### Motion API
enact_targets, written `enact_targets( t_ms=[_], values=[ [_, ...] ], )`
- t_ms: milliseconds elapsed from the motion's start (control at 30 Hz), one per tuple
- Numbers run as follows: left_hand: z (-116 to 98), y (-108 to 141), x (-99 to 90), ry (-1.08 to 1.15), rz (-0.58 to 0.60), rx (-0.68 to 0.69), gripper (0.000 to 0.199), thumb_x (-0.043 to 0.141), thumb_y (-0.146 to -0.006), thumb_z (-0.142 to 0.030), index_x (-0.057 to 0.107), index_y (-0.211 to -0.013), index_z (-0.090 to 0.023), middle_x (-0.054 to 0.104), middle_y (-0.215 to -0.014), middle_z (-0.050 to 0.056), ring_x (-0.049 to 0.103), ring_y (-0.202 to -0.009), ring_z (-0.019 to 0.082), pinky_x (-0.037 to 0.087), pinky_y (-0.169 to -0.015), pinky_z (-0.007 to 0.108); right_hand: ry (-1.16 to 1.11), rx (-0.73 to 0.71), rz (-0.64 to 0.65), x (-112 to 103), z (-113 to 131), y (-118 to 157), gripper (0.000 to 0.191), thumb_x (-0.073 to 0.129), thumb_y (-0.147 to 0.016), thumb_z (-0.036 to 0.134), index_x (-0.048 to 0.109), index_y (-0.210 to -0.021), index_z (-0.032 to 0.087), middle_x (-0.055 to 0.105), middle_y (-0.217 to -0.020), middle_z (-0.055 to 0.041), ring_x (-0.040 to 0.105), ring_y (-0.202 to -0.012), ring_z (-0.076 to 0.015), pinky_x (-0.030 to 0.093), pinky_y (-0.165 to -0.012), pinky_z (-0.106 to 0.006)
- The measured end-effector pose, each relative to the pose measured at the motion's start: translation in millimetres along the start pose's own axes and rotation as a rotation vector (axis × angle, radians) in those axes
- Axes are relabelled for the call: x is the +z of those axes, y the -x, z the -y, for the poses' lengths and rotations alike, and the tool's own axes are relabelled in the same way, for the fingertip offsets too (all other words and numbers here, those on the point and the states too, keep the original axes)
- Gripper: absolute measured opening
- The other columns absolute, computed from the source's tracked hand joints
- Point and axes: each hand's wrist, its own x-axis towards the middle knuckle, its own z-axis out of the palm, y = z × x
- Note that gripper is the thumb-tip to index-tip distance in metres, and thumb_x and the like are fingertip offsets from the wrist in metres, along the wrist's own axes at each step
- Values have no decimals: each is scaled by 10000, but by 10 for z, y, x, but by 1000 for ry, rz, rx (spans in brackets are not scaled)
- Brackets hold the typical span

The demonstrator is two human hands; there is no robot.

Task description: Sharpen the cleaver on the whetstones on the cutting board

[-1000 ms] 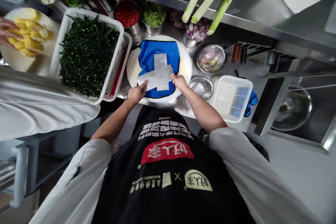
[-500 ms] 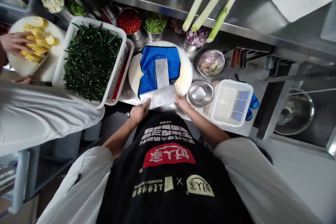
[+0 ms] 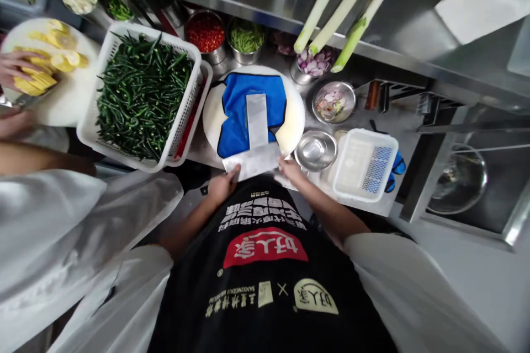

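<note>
A cleaver [image 3: 253, 161] lies with its wide blade across the near end of a pale grey whetstone [image 3: 257, 116]. My left hand [image 3: 222, 185] is closed around the cleaver's handle end, its thumb by the blade. At the other end of the blade, my right hand [image 3: 292, 170] pinches the corner with its fingertips. Under the whetstone is a blue cloth [image 3: 234, 113] with dark edging, spread over a round white cutting board [image 3: 295, 105].
A white basket of green chilies [image 3: 144, 99] stands left; beyond it a co-worker's hand [image 3: 20, 69] rests on cut corn [image 3: 37, 80]. Right are a metal bowl [image 3: 316, 150] and a white plastic basket [image 3: 364, 162]. Leeks [image 3: 325, 3] overhang the shelf above.
The cleaver has slid slightly towards my body along the whetstone, both hands moving with it. The co-worker's forearm has come into view at the left.
</note>
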Motion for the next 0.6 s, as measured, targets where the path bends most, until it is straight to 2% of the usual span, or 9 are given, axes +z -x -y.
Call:
enact_targets(
  t_ms=[133,167,233,300,367,433,533,600],
  values=[
    [61,-418,-347,1,-170,-45,734,541,-1031,-387,277,-1716,-375,746,-1277,101,729,-1090,268,513,-924,320,-108,-63,-42,28,504,-426,409,624,-1031,419,513,-702,203,488,-531,11,422,-442,-109,334,-462,-246],
    [72,-463,-394,-5,-196,-43,741,548,-1025,-377,278,-1715,-379,742,-1293,101,727,-1104,274,513,-931,326,-120,-80,-49,33,560,-458,418,626,-1029,428,503,-697,207,481,-528,12,419,-440,-107,334,-459,-244],
    [62,-368,-336,-15,-160,-22,746,560,-1017,-373,287,-1711,-385,751,-1264,98,737,-1075,275,519,-913,327,-107,-67,-51,32,474,-341,421,629,-1019,449,497,-693,217,464,-517,19,417,-433,-110,318,-441,-235],
    [23,-146,-156,-11,-77,2,719,549,-1029,-399,307,-1705,-386,764,-1209,93,748,-1023,263,522,-875,313,-79,-12,-40,24,253,-117,413,623,-1010,453,496,-686,229,451,-501,24,419,-424,-119,295,-419,-229],
    [-2,-37,-58,2,-22,9,712,544,-1035,-416,308,-1706,-383,771,-1172,88,752,-994,251,523,-850,301,-72,43,-33,16,148,-10,411,635,-1001,440,489,-677,233,447,-495,24,415,-415,-125,287,-407,-235],
    [15,-157,-160,-1,-63,-15,712,535,-1038,-404,297,-1709,-382,770,-1187,91,749,-1020,258,525,-868,309,-96,35,-34,15,278,-113,401,656,-1000,428,502,-693,222,468,-515,19,422,-427,-118,317,-421,-238],
    [79,-469,-443,-23,-189,-29,723,545,-1026,-362,300,-1705,-398,745,-1297,93,727,-1122,285,523,-936,343,-136,-32,-64,26,569,-363,430,623,-1041,426,499,-694,204,476,-525,12,414,-441,-102,330,-440,-234],
    [84,-456,-448,-29,-192,-8,710,538,-1030,-369,310,-1702,-399,747,-1291,93,726,-1121,289,523,-943,350,-127,-52,-73,23,522,-324,456,594,-1060,419,490,-672,203,463,-508,12,401,-435,-100,310,-431,-233]
  ],
)
